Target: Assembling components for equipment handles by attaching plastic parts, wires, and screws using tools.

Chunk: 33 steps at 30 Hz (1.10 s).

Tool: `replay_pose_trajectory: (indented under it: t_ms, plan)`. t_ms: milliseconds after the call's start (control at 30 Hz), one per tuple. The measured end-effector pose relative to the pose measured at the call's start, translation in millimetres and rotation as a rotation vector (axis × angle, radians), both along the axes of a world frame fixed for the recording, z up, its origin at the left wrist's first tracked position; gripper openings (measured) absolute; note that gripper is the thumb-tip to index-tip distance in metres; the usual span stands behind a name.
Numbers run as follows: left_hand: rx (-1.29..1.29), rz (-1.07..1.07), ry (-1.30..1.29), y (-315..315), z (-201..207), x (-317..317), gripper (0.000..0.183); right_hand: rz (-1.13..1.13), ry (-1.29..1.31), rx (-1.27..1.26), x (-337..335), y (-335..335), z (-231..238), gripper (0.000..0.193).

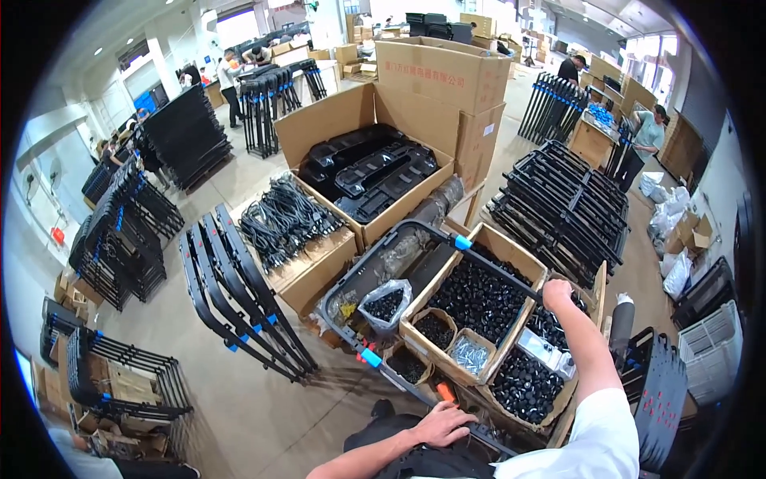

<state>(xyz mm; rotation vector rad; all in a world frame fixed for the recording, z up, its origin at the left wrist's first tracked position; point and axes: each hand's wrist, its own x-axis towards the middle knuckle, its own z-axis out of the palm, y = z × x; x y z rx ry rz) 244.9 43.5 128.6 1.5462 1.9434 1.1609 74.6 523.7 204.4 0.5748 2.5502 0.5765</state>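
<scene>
A black tubular metal frame [499, 267] with blue sleeves lies slantwise across the parts boxes in front of me, its rounded end to the far left. My right hand [558, 294] is closed round the end of its far bar, above a box of black parts. Close to my body, my left hand [444, 424] is curled over the near bar; its fingertips are partly hidden. An orange object [445, 392] lies just beyond the left hand, too covered to name. Under the frame, a wooden box [407, 328] holds small black parts and a tub of silver screws [471, 354].
Round black caps [527, 389] fill a box at the right. Left stand several upright black frames [243, 295] and a pile of black cables [287, 219]. Beyond are a carton [327, 120] of black plastic shells and stacked frames [566, 203]. Other people work farther off.
</scene>
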Motion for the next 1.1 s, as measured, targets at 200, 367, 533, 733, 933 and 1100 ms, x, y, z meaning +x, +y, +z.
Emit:
replay_pose_trajectory:
  t_ms: [200, 367, 533, 733, 933, 1100]
  plan:
    - [-0.08, -0.002, -0.046, -0.2, 10.5, -4.1, 0.045, 0.013, 0.015, 0.018, 1.3, -7.6, 7.0, 0.027]
    - [-0.026, 0.021, -0.063, -2.2, -4.0, 1.0, 0.042, 0.043, -0.007, 0.015, -9.8, -13.0, 0.5, 0.024]
    - [-0.061, -0.024, -0.062, -2.5, -6.0, -4.5, 0.035, 0.182, 0.098, -0.118, -12.4, -11.9, -13.7, 0.033]
    - [-0.061, -0.012, -0.088, 5.6, 27.6, -5.0, 0.032, 0.128, 0.295, -0.188, 1.9, 19.6, -55.5, 0.03]
    - [-0.199, -0.027, 0.23, 13.0, 54.0, -3.0, 0.033, -0.023, 0.46, -0.232, 11.4, 14.1, -54.9, 0.045]
    - [-0.232, -0.147, 0.293, 6.9, 61.7, -16.0, 0.041, -0.107, 0.56, -0.255, 47.8, -49.0, -39.7, 0.043]
